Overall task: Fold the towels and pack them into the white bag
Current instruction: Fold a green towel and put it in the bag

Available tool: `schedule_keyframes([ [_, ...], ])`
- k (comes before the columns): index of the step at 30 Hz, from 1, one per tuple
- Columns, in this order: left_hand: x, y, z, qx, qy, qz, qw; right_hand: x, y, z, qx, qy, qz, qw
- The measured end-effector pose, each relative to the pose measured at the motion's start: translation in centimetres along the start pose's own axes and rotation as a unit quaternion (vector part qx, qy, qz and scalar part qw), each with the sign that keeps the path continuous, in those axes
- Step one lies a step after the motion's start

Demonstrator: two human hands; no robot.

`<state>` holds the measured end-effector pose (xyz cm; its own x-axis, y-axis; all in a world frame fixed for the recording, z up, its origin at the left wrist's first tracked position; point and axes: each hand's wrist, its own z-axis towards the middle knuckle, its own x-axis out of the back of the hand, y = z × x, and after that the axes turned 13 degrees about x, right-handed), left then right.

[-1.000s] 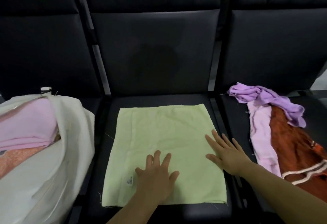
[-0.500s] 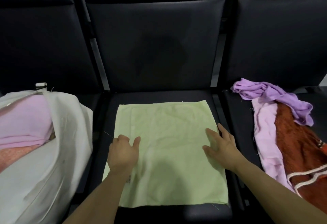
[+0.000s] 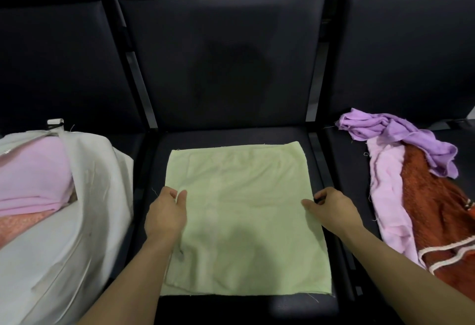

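Your left hand (image 3: 165, 213) pinches the left edge of the green towel (image 3: 241, 219) lying flat on the middle seat (image 3: 318, 168); your right hand (image 3: 331, 207) seemingly pinches its right edge. The white bag (image 3: 84, 209) sits left.

Head-worn, wide-angle, single view. Looks forward and down from close above the middle seat (image 3: 231, 134) in a row of dark chairs. Takes in both neighbouring seats at the edges and the seat backs above. Forearms enter from the bottom edge.
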<state>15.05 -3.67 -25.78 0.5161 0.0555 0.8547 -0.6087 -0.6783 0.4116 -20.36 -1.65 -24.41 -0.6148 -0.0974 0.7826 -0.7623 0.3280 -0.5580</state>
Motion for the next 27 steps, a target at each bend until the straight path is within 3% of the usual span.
schedule_keyframes([
  [5,0.9,-0.4,-0.1,0.077,0.000,0.043,0.996,0.0,-0.1,-0.1,-0.009,-0.042,0.009,0.999],
  [8,1.7,-0.4,-0.1,0.148,-0.065,0.061,0.985,0.4,-0.4,-0.1,-0.006,-0.080,0.047,0.996],
  [12,1.6,-1.3,0.8,0.114,-0.162,0.018,0.980,0.4,-0.3,-0.4,0.005,-0.115,0.061,0.991],
  [16,1.5,-1.6,0.7,0.110,-0.211,-0.090,0.967,0.7,0.1,-0.6,0.022,-0.091,0.101,0.990],
  [22,4.0,-0.2,-1.0,0.119,-0.201,-0.304,0.924,2.4,0.3,-1.1,0.066,-0.031,0.177,0.982],
  [26,6.5,1.0,-2.3,0.036,-0.124,-0.354,0.926,4.4,-1.7,-1.9,0.144,0.039,0.293,0.944],
  [27,7.3,1.4,-3.0,0.012,-0.117,-0.388,0.914,4.8,-2.4,-2.3,0.163,0.055,0.331,0.928],
])
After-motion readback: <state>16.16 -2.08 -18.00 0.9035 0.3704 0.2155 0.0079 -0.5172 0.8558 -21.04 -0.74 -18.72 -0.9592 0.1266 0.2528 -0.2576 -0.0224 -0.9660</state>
